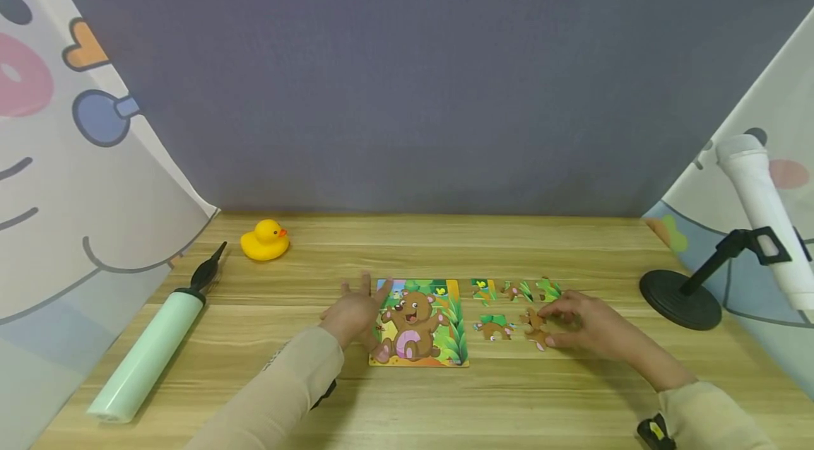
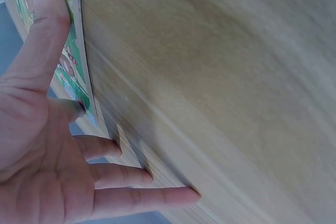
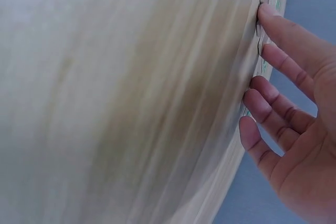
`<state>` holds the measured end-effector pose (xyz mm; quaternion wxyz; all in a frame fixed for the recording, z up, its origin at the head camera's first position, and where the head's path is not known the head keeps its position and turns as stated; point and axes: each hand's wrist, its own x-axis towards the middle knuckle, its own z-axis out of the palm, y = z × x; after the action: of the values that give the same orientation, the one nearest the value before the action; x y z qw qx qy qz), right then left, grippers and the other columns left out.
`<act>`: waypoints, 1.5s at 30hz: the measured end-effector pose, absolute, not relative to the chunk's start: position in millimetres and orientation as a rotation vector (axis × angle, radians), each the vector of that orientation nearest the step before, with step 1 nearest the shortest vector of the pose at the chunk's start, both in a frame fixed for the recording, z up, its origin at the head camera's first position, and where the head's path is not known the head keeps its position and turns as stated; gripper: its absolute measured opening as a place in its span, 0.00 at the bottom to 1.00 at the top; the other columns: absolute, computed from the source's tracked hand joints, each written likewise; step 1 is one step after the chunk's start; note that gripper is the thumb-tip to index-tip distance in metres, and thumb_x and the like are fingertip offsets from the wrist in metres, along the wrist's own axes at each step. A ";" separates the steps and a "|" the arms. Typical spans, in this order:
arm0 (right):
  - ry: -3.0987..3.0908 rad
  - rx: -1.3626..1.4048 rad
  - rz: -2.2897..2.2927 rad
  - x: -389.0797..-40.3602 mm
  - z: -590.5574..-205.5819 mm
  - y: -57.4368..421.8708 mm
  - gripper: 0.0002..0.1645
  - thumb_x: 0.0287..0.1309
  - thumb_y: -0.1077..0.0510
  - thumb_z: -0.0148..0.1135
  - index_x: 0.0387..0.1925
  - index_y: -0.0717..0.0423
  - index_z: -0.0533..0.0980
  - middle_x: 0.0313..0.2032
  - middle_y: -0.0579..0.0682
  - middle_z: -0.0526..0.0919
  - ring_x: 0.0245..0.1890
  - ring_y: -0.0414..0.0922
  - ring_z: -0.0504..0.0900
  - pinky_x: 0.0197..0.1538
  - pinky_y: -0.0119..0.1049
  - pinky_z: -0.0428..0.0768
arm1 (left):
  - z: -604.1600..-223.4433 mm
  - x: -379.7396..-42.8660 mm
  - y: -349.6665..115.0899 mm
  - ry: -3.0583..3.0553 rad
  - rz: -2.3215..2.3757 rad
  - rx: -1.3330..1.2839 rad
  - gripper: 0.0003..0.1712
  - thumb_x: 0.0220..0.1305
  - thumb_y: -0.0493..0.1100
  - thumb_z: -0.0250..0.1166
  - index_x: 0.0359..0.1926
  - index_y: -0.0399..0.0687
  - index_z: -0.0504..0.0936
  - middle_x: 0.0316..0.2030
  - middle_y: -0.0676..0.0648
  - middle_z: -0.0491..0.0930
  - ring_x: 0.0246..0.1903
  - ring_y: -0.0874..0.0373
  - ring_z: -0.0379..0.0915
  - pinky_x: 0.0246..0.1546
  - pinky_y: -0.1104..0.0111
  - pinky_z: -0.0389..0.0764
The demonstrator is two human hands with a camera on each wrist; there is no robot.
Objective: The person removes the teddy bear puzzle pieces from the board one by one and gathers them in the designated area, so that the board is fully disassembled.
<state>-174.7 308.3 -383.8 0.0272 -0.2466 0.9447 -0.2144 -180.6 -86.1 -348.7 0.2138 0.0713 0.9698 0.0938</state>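
A picture puzzle board (image 1: 413, 330) showing a brown bear lies flat on the wooden table. My left hand (image 1: 352, 312) rests at its left edge, thumb over the picture and fingers spread straight, as the left wrist view shows. To the right of the board, my right hand (image 1: 588, 323) has thumb and index finger at the right side of a brown puzzle piece (image 1: 533, 326), pinching it at the table. Its other fingers (image 3: 262, 111) are bent loosely. More loose pieces lie nearby: a green-and-brown piece (image 1: 494, 327), a yellow-and-green piece (image 1: 483, 289) and a green piece (image 1: 547, 289).
A yellow rubber duck (image 1: 263, 241) sits at the back left. Left of my arm lies a pale green hand pump (image 1: 149, 354) with a black nozzle. A white microphone (image 1: 766, 217) on a black stand (image 1: 680, 299) stands at the right. A grey panel (image 1: 420, 83) rises behind the table.
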 end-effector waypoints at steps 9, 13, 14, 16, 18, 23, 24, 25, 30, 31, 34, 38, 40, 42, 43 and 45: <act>2.913 -0.753 -0.641 -176.4 -379.7 303.4 0.26 0.52 0.45 0.78 0.50 0.51 0.84 0.45 0.46 0.81 0.44 0.46 0.79 0.44 0.48 0.81 | -348.6 -179.1 -89.4 2.700 0.298 0.202 0.73 0.35 0.51 0.84 0.81 0.52 0.52 0.78 0.30 0.41 0.73 0.21 0.38 0.47 0.22 0.68; 2.934 -0.747 -0.668 -177.5 -375.4 295.3 0.21 0.58 0.47 0.74 0.51 0.51 0.83 0.41 0.40 0.80 0.38 0.37 0.76 0.39 0.39 0.78 | -349.3 -179.4 -89.9 2.702 0.307 0.195 0.74 0.35 0.51 0.85 0.81 0.53 0.52 0.78 0.30 0.41 0.73 0.21 0.37 0.48 0.22 0.67; 2.938 -0.750 -0.683 -177.8 -374.4 292.2 0.20 0.59 0.47 0.74 0.50 0.50 0.83 0.40 0.39 0.79 0.38 0.36 0.76 0.38 0.38 0.78 | -349.5 -179.6 -89.9 2.703 0.308 0.192 0.74 0.35 0.51 0.85 0.81 0.53 0.52 0.79 0.30 0.41 0.73 0.21 0.37 0.48 0.22 0.67; 2.920 -0.777 -0.737 -178.2 -372.4 284.5 0.20 0.60 0.49 0.73 0.51 0.52 0.83 0.38 0.39 0.79 0.36 0.37 0.77 0.35 0.36 0.77 | -350.1 -179.9 -90.1 2.704 0.305 0.188 0.74 0.35 0.51 0.85 0.81 0.53 0.52 0.79 0.31 0.41 0.73 0.22 0.37 0.48 0.22 0.67; 2.888 -0.817 -0.790 -178.1 -371.0 275.9 0.19 0.61 0.50 0.72 0.51 0.54 0.83 0.36 0.39 0.79 0.34 0.37 0.77 0.31 0.34 0.75 | -350.3 -180.1 -90.3 2.704 0.305 0.185 0.74 0.35 0.51 0.85 0.81 0.54 0.51 0.79 0.31 0.41 0.73 0.22 0.37 0.48 0.21 0.67; 2.798 -0.903 -0.920 -177.0 -369.3 252.4 0.19 0.63 0.54 0.71 0.52 0.59 0.81 0.36 0.44 0.78 0.26 0.33 0.75 0.28 0.31 0.76 | -350.0 -179.7 -91.3 2.701 0.318 0.195 0.74 0.34 0.51 0.84 0.81 0.53 0.51 0.78 0.29 0.40 0.73 0.21 0.37 0.48 0.21 0.67; 2.787 -0.908 -0.936 -177.0 -369.1 247.4 0.19 0.63 0.54 0.71 0.52 0.59 0.81 0.37 0.45 0.78 0.26 0.34 0.75 0.28 0.31 0.77 | -349.9 -179.5 -91.4 2.700 0.322 0.198 0.74 0.34 0.51 0.84 0.81 0.52 0.51 0.78 0.29 0.40 0.73 0.20 0.37 0.48 0.22 0.67; 2.785 -0.910 -0.947 -177.0 -369.1 242.5 0.18 0.63 0.54 0.71 0.51 0.58 0.81 0.38 0.46 0.78 0.28 0.35 0.76 0.28 0.31 0.77 | -349.8 -179.3 -91.5 2.701 0.324 0.199 0.74 0.34 0.51 0.84 0.81 0.52 0.51 0.78 0.29 0.40 0.73 0.20 0.37 0.48 0.22 0.67; 2.799 -0.898 -0.927 -177.5 -370.7 218.3 0.19 0.62 0.49 0.72 0.50 0.54 0.83 0.41 0.45 0.80 0.39 0.43 0.77 0.33 0.33 0.78 | -350.0 -178.5 -91.2 2.706 0.336 0.200 0.74 0.34 0.51 0.84 0.81 0.52 0.52 0.78 0.29 0.40 0.73 0.20 0.36 0.48 0.21 0.66; 2.803 -0.894 -0.921 -177.5 -371.3 213.7 0.19 0.62 0.49 0.72 0.50 0.54 0.83 0.42 0.45 0.80 0.41 0.45 0.78 0.35 0.34 0.78 | -350.2 -178.3 -91.0 2.708 0.337 0.201 0.73 0.34 0.51 0.84 0.81 0.52 0.52 0.78 0.29 0.40 0.73 0.20 0.37 0.48 0.21 0.66; 2.781 -0.899 -0.929 -176.9 -372.8 199.8 0.20 0.62 0.49 0.72 0.51 0.55 0.83 0.45 0.46 0.81 0.43 0.47 0.80 0.43 0.42 0.81 | -350.9 -178.1 -90.4 2.710 0.345 0.204 0.73 0.35 0.51 0.84 0.81 0.52 0.52 0.78 0.29 0.41 0.73 0.20 0.36 0.48 0.20 0.65; 2.726 -0.945 -0.933 -175.3 -375.2 181.5 0.20 0.61 0.50 0.73 0.51 0.54 0.83 0.47 0.48 0.81 0.40 0.43 0.79 0.44 0.41 0.82 | -351.7 -178.5 -89.3 2.715 0.325 0.210 0.73 0.35 0.52 0.84 0.81 0.52 0.52 0.78 0.30 0.41 0.73 0.21 0.37 0.47 0.21 0.67; 2.703 -0.967 -0.925 -174.0 -376.5 172.6 0.20 0.60 0.49 0.73 0.51 0.53 0.83 0.46 0.47 0.80 0.38 0.41 0.77 0.37 0.34 0.80 | -351.7 -178.8 -88.8 2.718 0.311 0.214 0.73 0.35 0.52 0.84 0.81 0.53 0.52 0.78 0.30 0.42 0.73 0.21 0.38 0.47 0.22 0.68; 2.685 -0.981 -0.912 -172.6 -377.3 164.8 0.19 0.60 0.48 0.73 0.51 0.50 0.84 0.44 0.45 0.79 0.35 0.40 0.74 0.35 0.33 0.76 | -351.4 -178.9 -88.6 2.721 0.304 0.216 0.74 0.34 0.53 0.84 0.81 0.53 0.52 0.78 0.29 0.42 0.73 0.21 0.39 0.47 0.23 0.69; 2.681 -0.986 -0.907 -172.2 -377.7 161.1 0.19 0.60 0.47 0.73 0.51 0.49 0.84 0.43 0.44 0.79 0.35 0.40 0.73 0.35 0.32 0.75 | -351.1 -178.9 -88.6 2.721 0.303 0.215 0.74 0.34 0.53 0.84 0.81 0.53 0.52 0.78 0.29 0.42 0.73 0.21 0.39 0.47 0.23 0.69; 2.685 -0.995 -0.897 -171.0 -378.4 154.4 0.19 0.60 0.47 0.73 0.50 0.49 0.85 0.42 0.43 0.79 0.36 0.40 0.73 0.36 0.32 0.75 | -350.4 -178.4 -88.7 2.721 0.310 0.218 0.74 0.33 0.53 0.84 0.81 0.53 0.52 0.78 0.29 0.42 0.72 0.20 0.39 0.47 0.23 0.69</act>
<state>-171.0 154.4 -378.4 0.0704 -0.3307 0.8926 -0.2983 -178.4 -88.7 -350.4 0.1959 0.0777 0.9713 0.1106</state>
